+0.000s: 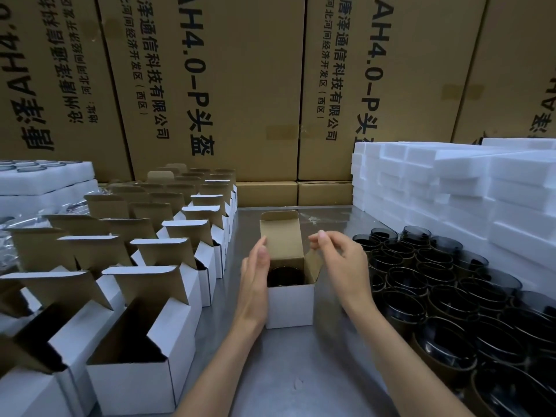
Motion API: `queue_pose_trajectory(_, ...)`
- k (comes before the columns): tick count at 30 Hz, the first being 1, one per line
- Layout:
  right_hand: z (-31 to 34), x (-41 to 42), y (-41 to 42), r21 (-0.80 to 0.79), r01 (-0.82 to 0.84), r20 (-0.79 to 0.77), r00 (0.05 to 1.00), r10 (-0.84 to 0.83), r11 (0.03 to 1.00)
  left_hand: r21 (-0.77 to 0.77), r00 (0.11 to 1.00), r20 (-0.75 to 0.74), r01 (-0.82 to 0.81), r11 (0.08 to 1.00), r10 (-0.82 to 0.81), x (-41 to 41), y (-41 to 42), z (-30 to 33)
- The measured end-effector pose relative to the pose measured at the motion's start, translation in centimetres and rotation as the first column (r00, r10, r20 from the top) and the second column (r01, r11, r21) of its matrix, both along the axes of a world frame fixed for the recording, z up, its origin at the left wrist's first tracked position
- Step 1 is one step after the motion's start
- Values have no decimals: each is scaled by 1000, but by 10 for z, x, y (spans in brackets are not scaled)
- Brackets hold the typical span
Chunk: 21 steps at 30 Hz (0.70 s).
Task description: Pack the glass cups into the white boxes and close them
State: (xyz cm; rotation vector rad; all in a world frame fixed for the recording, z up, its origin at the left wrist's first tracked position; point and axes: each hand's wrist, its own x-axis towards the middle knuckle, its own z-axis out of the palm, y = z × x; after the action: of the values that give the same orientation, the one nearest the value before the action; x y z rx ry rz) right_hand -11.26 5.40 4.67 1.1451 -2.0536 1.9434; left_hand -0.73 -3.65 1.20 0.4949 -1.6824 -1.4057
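A small white box (290, 307) stands on the metal table in the middle, its brown-lined lid flap upright at the back. A dark glass cup (284, 276) sits inside it. My left hand (255, 272) lies flat against the box's left side with straight fingers. My right hand (338, 260) is at the box's right side flap, fingers curled and pinching its top edge. Many dark glass cups (445, 299) stand packed together on the right.
Rows of open white boxes (144, 296) with raised flaps fill the left. White foam blocks (457, 188) are stacked at the back right, foam trays (45, 179) at the back left. Big brown cartons (240, 85) wall off the rear. The metal table (285, 371) shows between the rows.
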Motion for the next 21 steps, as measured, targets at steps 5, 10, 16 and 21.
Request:
queue_pose_trajectory(5, -9, 3, -6, -128, -187, 465, 856, 226, 974, 178, 977, -188, 137, 974, -103, 2, -1, 6)
queue_pose_trajectory(10, -21, 10, -15, -169, -365, 534, 747, 397, 915, 127, 988, -148, 71, 989, -52, -1, -2, 2)
queue_pose_trajectory(16, -25, 11, -17, -147, -355, 534, 757, 376, 923, 208, 992, -124, 38, 977, -12, -1, -2, 6)
queue_pose_trajectory(21, -29, 13, -13, -148, -341, 506, 781, 367, 928, 283, 982, -177, 115, 952, -66, 3, 0, 2)
